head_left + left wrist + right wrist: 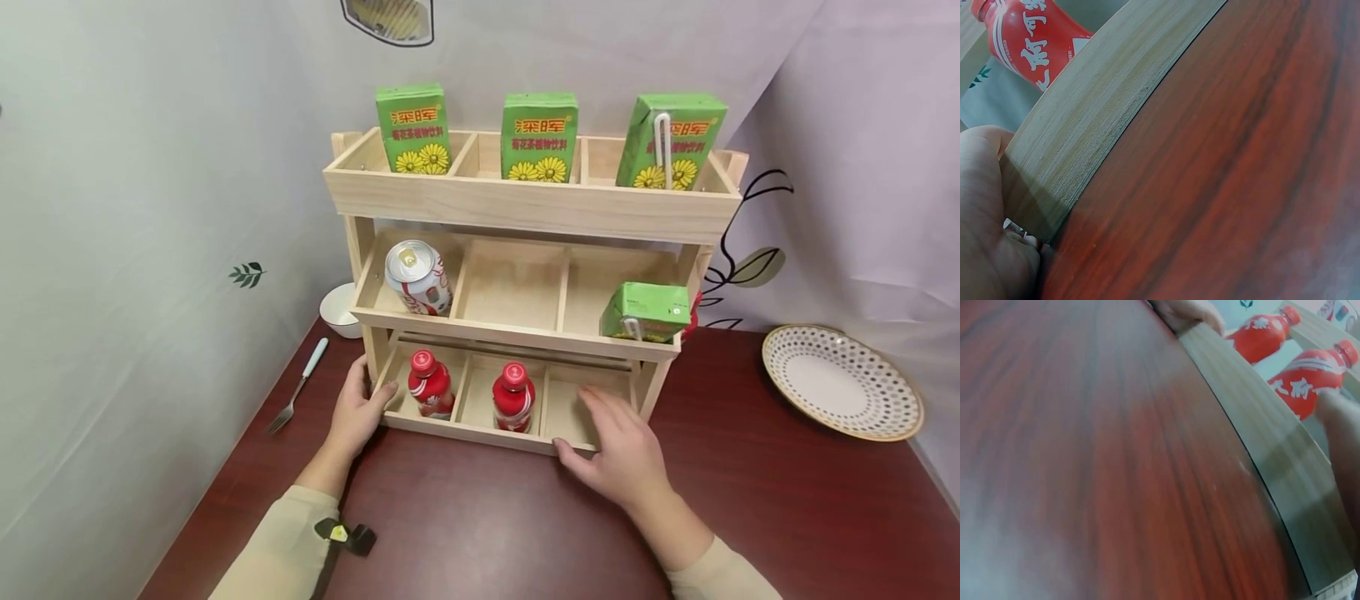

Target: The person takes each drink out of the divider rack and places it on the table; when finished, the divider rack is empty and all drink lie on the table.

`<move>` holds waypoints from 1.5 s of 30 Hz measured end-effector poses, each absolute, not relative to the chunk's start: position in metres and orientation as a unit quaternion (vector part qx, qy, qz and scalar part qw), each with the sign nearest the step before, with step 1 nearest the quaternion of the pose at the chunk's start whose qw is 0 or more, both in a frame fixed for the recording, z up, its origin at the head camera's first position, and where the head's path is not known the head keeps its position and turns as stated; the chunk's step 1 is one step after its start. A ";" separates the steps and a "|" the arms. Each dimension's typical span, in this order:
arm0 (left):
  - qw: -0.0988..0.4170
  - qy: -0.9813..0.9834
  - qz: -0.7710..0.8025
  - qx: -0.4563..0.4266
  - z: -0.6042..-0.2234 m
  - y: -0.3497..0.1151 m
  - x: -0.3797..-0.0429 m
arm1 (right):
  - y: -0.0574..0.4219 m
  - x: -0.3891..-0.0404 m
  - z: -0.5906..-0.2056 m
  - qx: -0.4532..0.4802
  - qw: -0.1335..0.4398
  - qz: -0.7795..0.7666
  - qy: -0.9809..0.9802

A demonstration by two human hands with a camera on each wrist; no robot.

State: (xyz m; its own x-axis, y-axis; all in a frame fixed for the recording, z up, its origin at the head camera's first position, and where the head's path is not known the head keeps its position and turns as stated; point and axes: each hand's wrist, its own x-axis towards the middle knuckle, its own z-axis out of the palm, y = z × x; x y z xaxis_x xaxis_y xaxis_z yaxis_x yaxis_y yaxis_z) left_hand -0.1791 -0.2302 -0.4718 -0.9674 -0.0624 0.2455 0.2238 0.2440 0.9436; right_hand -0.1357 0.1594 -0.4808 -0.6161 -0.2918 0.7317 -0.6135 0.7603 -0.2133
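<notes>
A three-tier wooden shelf (536,204) stands on the dark red table. My left hand (358,412) grips its lower left corner, thumb over the front board (1094,106) and the other fingers along the outer side. My right hand (622,446) is at the bottom tier's right compartment, fingers reaching over it and thumb near the front edge; it holds nothing that I can see. Two red bottles (431,387) stand upright in the left and middle bottom compartments. On the middle tier are a white can (420,279) at left and a green drink carton (647,312) at right.
Three green cartons (540,137) stand in the top tier. Left of the shelf are a white bowl (339,310) and a fork (300,385) with a pale handle. A dotted plate (840,383) lies at the right. White cloth hangs behind the table.
</notes>
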 end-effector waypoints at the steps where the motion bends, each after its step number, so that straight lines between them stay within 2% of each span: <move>1: 0.117 -0.780 -0.612 -0.054 -0.472 -0.230 -0.179 | 0.158 -0.136 -0.481 0.258 0.350 0.219 -0.873; 10: 0.124 -0.782 -0.607 -0.067 -0.474 -0.228 -0.182 | 0.135 -0.143 -0.482 0.260 0.325 0.197 -0.888; 21: 0.130 -0.784 -0.603 -0.072 -0.473 -0.225 -0.184 | 0.102 -0.153 -0.472 0.235 0.278 0.246 -0.898; 28: 0.123 -0.781 -0.608 -0.069 -0.472 -0.226 -0.183 | 0.096 -0.154 -0.471 0.208 0.252 0.271 -0.905; 45: 0.117 -0.790 -0.600 -0.048 -0.471 -0.230 -0.179 | 0.089 -0.153 -0.464 0.141 0.146 0.369 -0.907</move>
